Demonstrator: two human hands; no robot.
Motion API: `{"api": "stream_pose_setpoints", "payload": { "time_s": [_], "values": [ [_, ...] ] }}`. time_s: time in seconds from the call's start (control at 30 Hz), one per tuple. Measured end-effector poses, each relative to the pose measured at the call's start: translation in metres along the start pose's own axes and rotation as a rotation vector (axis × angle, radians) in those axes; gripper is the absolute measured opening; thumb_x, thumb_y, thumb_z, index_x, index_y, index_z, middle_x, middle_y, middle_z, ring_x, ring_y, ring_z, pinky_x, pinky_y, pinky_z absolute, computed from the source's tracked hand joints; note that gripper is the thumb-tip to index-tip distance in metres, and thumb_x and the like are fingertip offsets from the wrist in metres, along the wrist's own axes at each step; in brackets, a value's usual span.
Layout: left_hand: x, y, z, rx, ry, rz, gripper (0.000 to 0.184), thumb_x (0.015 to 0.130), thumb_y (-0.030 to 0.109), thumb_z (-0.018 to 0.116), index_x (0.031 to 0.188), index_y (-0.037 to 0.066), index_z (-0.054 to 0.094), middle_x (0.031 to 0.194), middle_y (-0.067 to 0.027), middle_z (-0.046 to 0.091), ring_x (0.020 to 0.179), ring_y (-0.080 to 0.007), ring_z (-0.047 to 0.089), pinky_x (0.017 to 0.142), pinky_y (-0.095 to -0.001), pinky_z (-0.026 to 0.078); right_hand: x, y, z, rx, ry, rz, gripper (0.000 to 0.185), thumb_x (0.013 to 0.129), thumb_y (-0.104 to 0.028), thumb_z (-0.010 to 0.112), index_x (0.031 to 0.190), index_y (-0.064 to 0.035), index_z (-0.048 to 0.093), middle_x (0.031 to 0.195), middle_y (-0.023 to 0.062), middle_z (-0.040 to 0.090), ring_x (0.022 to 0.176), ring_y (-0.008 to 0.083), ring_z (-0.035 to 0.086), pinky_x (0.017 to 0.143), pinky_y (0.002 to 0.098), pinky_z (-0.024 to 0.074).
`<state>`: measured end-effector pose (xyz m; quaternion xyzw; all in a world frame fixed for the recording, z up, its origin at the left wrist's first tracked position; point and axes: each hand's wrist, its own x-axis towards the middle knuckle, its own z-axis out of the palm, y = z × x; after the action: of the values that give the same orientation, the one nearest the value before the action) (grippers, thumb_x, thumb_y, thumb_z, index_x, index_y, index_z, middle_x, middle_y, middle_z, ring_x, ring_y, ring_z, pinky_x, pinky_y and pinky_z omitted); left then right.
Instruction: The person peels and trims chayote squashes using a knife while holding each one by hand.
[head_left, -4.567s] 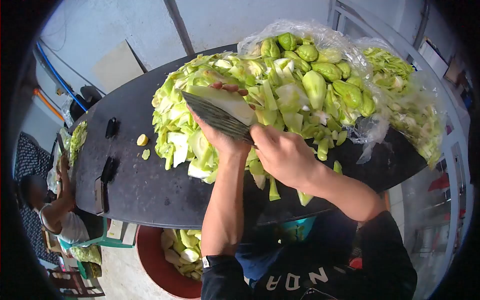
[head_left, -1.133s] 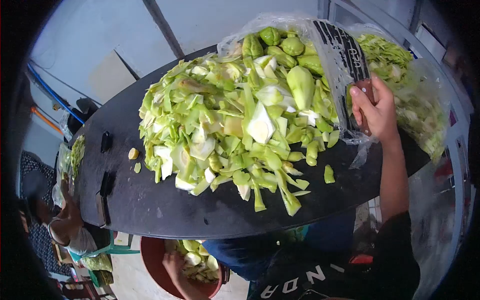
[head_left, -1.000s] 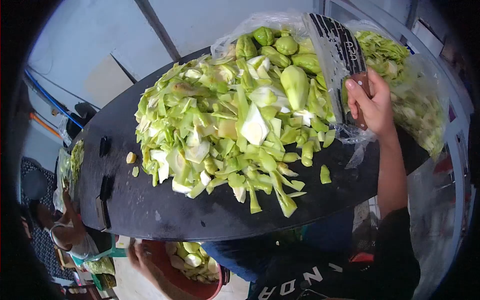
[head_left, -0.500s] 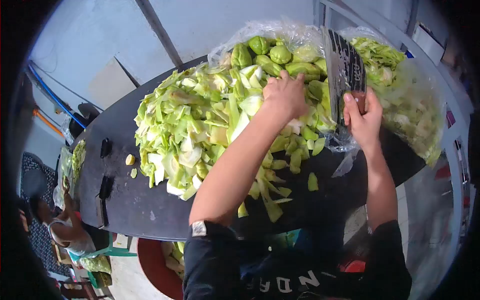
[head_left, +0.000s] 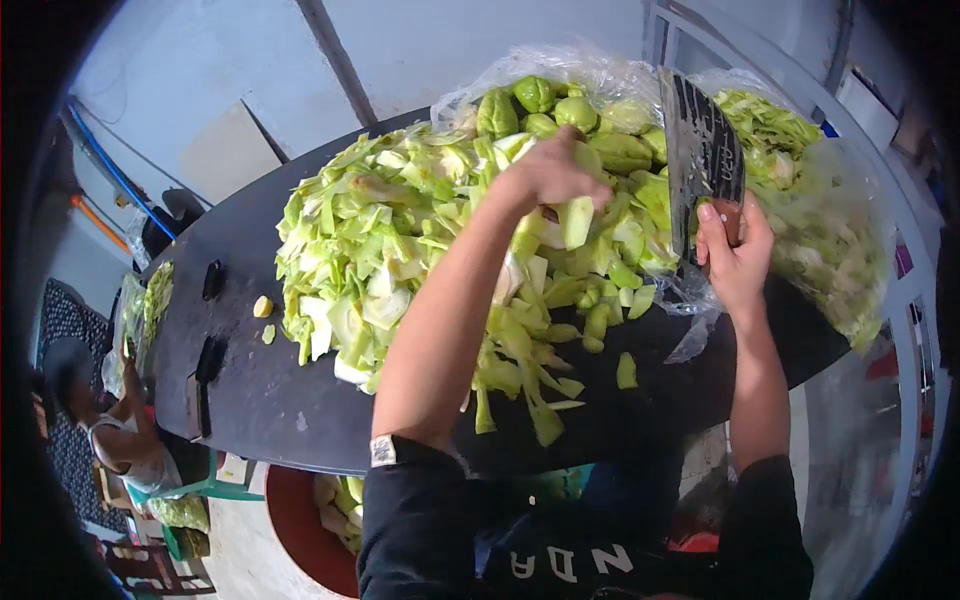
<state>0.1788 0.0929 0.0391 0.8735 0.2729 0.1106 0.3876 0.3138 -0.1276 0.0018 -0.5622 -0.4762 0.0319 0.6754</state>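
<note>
My left hand (head_left: 555, 178) is closed round a pale green chayote (head_left: 577, 222) above the heap of peelings and cut pieces (head_left: 380, 250); the hand hides much of the chayote. My right hand (head_left: 735, 250) grips the brown handle of a broad dark knife (head_left: 708, 150). Its blade points up and away from me, with wet pale bits on it. Whole green chayotes (head_left: 620, 152) lie in clear plastic just beyond my left hand.
The heap lies on a dark oval table (head_left: 250, 390). On the right is a plastic bag of peelings (head_left: 820, 230) beside a metal frame. Two black objects lie at the left. A red tub (head_left: 290, 510) stands below the near edge. A person (head_left: 125, 440) sits at far left.
My left hand has come up from the tub to the heap and taken hold of the chayote. The knife has stayed in my right hand, now slightly lower.
</note>
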Motion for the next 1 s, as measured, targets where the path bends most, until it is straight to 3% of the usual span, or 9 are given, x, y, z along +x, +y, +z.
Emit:
{"api": "stream_pose_setpoints", "payload": {
  "time_s": [0.07,0.2,0.27,0.33,0.4,0.5,0.57,0.67,1.0],
  "values": [
    [-0.032,0.004,-0.021,-0.486,-0.045,-0.079,0.095,0.069,0.019,0.077,0.148,0.001,0.027,0.102,-0.0173,0.067,0.099,-0.0277,0.063,0.078,-0.0446,0.056,-0.001,0.000,0.001,0.001,-0.028,0.015,0.013,0.096,-0.013,0.063,0.094,-0.0028,0.055,0.062,-0.0037,0.051,0.049,0.0030,0.045,0.044,0.0214,0.0356],
    [-0.071,-0.012,-0.049,-0.902,0.196,0.052,0.080,0.081,0.014,0.069,0.149,0.003,0.028,0.122,-0.0192,0.059,0.112,-0.0296,0.060,0.093,-0.0517,0.051,-0.006,0.006,0.009,0.026,-0.054,0.054,0.014,0.096,-0.014,0.063,0.094,-0.0033,0.054,0.062,-0.0034,0.051,0.049,0.0032,0.045,0.044,0.0213,0.0359],
    [-0.096,-0.023,-0.058,-1.160,0.326,0.213,0.073,0.093,0.040,0.058,0.148,0.003,0.029,0.135,-0.0245,0.049,0.123,-0.0414,0.052,0.100,-0.0622,0.045,-0.007,0.009,0.014,0.025,-0.089,0.045,0.014,0.096,-0.015,0.063,0.094,-0.0038,0.053,0.062,-0.0036,0.051,0.049,0.0029,0.045,0.044,0.0210,0.0362],
    [-0.117,-0.038,-0.052,-1.484,0.059,0.115,0.072,0.096,0.049,0.048,0.148,0.003,0.027,0.142,-0.0284,0.041,0.126,-0.0504,0.047,0.095,-0.0689,0.046,-0.009,0.000,0.024,0.040,-0.095,0.081,0.015,0.095,-0.014,0.064,0.092,-0.0037,0.053,0.062,-0.0032,0.051,0.049,0.0036,0.046,0.044,0.0225,0.0366],
    [-0.118,-0.071,-0.040,-1.755,-0.138,-0.001,0.072,0.099,0.045,0.041,0.147,-0.005,0.022,0.141,-0.0375,0.035,0.117,-0.0627,0.046,0.088,-0.0607,0.056,-0.010,-0.010,0.036,0.051,-0.117,0.122,0.016,0.094,-0.014,0.065,0.090,-0.0036,0.053,0.062,-0.0028,0.052,0.049,0.0044,0.046,0.044,0.0240,0.0370],
    [-0.124,-0.081,-0.029,-1.938,0.015,-0.085,0.064,0.097,0.033,0.045,0.143,-0.007,0.027,0.139,-0.0342,0.039,0.119,-0.0575,0.048,0.092,-0.0609,0.054,-0.014,-0.038,0.053,-0.396,-0.142,-0.216,0.015,0.087,-0.011,0.070,0.093,-0.0022,0.059,0.067,0.0023,0.060,0.051,0.0113,0.054,0.048,0.0298,0.0436],
    [-0.129,-0.080,-0.026,-1.818,0.227,0.168,0.059,0.092,0.021,0.045,0.141,-0.008,0.030,0.142,-0.0313,0.039,0.127,-0.0533,0.044,0.102,-0.0640,0.045,-0.017,-0.058,0.074,-0.408,-0.186,-0.340,0.015,0.087,-0.010,0.070,0.093,-0.0021,0.059,0.067,0.0043,0.061,0.052,0.0141,0.057,0.050,0.0312,0.0459],
    [-0.144,-0.057,-0.029,-1.737,0.438,0.066,0.057,0.088,0.016,0.049,0.138,-0.007,0.034,0.139,-0.0281,0.044,0.126,-0.0476,0.048,0.106,-0.0615,0.042,-0.018,-0.064,0.100,-0.414,-0.249,-0.510,0.015,0.082,-0.004,0.070,0.093,-0.0021,0.060,0.070,0.0092,0.063,0.058,0.0242,0.065,0.056,0.0363,0.0510],
    [-0.165,-0.070,-0.035,-1.829,0.540,0.094,0.039,0.094,0.037,0.053,0.114,0.004,0.060,0.101,-0.0133,0.066,0.092,-0.0280,0.063,0.092,-0.0420,0.051,-0.032,-0.070,0.151,-0.534,-0.286,-0.863,0.051,0.063,-0.003,0.071,0.113,-0.0091,0.066,0.067,0.0022,0.055,0.061,0.0226,0.057,0.054,0.0346,0.0474]
  ]
}}
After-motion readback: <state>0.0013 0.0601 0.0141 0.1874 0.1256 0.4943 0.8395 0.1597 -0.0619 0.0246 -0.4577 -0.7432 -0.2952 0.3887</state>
